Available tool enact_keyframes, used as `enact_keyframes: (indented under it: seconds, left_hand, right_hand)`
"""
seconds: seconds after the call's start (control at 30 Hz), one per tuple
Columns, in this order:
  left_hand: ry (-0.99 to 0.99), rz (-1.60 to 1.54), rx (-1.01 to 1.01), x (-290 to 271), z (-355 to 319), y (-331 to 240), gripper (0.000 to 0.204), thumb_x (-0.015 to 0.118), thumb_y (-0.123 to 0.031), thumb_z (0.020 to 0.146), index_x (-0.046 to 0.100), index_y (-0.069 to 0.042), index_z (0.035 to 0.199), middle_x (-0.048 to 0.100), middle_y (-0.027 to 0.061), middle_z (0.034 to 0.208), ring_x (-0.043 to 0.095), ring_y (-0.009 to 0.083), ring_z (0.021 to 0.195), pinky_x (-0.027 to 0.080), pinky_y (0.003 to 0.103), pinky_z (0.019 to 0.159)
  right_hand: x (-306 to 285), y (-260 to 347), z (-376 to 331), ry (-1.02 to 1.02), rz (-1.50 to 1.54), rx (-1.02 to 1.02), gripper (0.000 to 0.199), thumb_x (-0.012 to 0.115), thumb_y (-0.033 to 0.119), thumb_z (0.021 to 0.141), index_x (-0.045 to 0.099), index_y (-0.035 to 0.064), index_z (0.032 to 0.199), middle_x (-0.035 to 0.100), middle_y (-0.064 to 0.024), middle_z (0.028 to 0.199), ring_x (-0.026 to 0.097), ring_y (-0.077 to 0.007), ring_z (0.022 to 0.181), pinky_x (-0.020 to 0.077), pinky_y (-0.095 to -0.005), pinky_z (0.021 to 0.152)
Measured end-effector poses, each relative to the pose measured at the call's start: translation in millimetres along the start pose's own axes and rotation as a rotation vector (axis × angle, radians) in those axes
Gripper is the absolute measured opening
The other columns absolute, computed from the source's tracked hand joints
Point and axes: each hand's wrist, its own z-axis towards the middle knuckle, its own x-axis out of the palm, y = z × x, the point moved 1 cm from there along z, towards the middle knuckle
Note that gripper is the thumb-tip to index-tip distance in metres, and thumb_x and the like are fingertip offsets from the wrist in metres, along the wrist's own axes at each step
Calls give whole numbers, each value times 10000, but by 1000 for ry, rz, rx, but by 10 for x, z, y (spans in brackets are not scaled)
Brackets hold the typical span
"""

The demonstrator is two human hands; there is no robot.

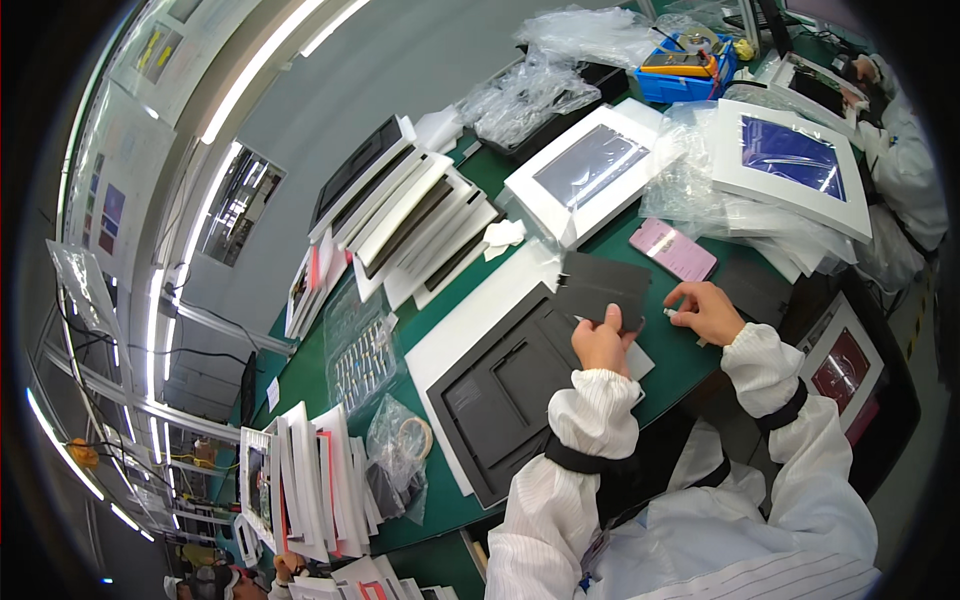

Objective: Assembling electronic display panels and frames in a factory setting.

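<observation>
My left hand (603, 346) grips the lower edge of a thin dark grey sheet (600, 282), thumb on top, holding it tilted above the table. To its right, my right hand (708, 313) is closed in a pinch on a small whitish piece (670, 312), too small to name. Below and left of my left hand lies a black rectangular frame panel (497, 388) with a recessed middle, on a white board (437, 372). A pink-screened phone (672, 250) rests beyond my hands. Another dark sheet (752, 290) lies right of the phone, near my right hand.
Stacked white and black frames (400, 215) stand at the far left, with more frames (305, 485) nearer. A clear tray of small parts (362, 365) and a bagged tape roll (405, 445) lie left. White framed screens (590, 170), plastic bags and a blue bin (685, 85) are behind; a co-worker's sleeve (905, 150) shows right.
</observation>
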Motion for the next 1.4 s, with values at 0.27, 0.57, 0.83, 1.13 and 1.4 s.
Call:
enact_keyframes:
  seconds: [0.27, 0.57, 0.83, 1.13, 1.4]
  left_hand:
    - [129, 235, 128, -1045, -611, -565, 232, 547, -21, 858, 511, 42, 1078, 596, 140, 1051, 609, 228, 908, 510, 363, 813]
    - [99, 856, 184, -1849, -137, -684, 279, 673, -15, 741, 570, 28, 996, 651, 83, 793, 585, 126, 631, 438, 242, 545]
    - [102, 1012, 110, -1830, -128, -796, 264, 720, -60, 708, 601, 22, 928, 634, 68, 764, 578, 144, 621, 454, 257, 571]
    - [-175, 1652, 820, -1888, -102, -737, 569, 772, -221, 647, 557, -12, 1131, 521, 177, 1202, 486, 302, 1118, 393, 357, 919]
    - [30, 1835, 767, -1908, 5, -551, 508, 548, -310, 857, 436, -38, 1271, 430, 109, 1329, 338, 277, 1273, 291, 439, 993]
  right_hand:
    - [48, 197, -135, -248, -83, -266, 260, 667, 73, 711, 618, 18, 960, 592, -67, 777, 537, -152, 689, 451, -288, 663]
    - [1088, 988, 39, 215, 8, -425, 376, 602, 26, 762, 536, 41, 1132, 601, -94, 926, 576, -199, 823, 459, -298, 745]
    - [1584, 1251, 341, 235, -143, -647, 401, 542, -1, 800, 482, 21, 1196, 480, -126, 1204, 471, -288, 1104, 390, -352, 944]
    - [1695, 1086, 443, 291, -503, -705, 376, 571, 134, 823, 503, 50, 1183, 468, -81, 1250, 414, -258, 1181, 345, -364, 986]
    - [1797, 910, 409, 291, -737, -743, 455, 496, 246, 886, 408, 66, 1294, 358, -76, 1382, 278, -257, 1306, 216, -429, 1073]
